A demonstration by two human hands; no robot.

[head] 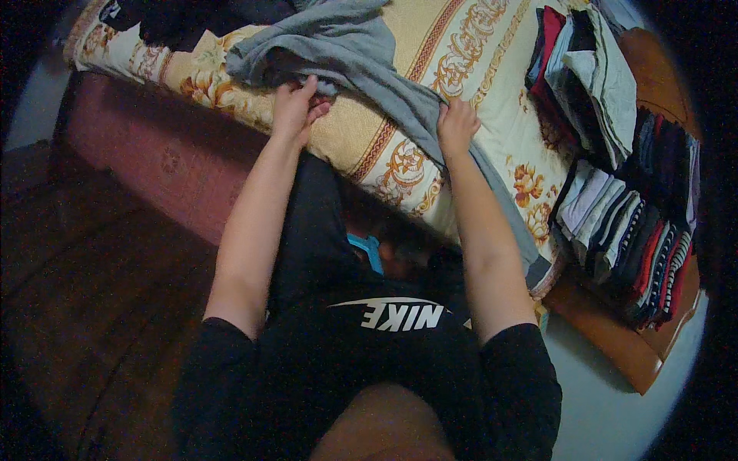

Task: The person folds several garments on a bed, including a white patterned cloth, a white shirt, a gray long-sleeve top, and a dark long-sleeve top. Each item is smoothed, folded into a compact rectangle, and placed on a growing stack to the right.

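Note:
A rumpled grey knit garment (369,63) stretches across the patterned bed cover (501,109), its long narrow part running down to the right over the bed's edge. My right hand (458,124) is closed on that narrow part, with fabric showing on both sides of the fist. At the bunched end, my left hand (300,109) is at the garment's lower edge, thumb raised and fingers apart, with no cloth visible between them. Whether its fingertips touch the fabric is hard to tell.
Folded clothes (625,225) stand in rows at the right, beside a stack of larger folded garments (594,80). Dark clothing (184,20) lies at the upper left. Below the cover is the reddish bed side (161,155); a brown wooden board (611,334) is at the lower right.

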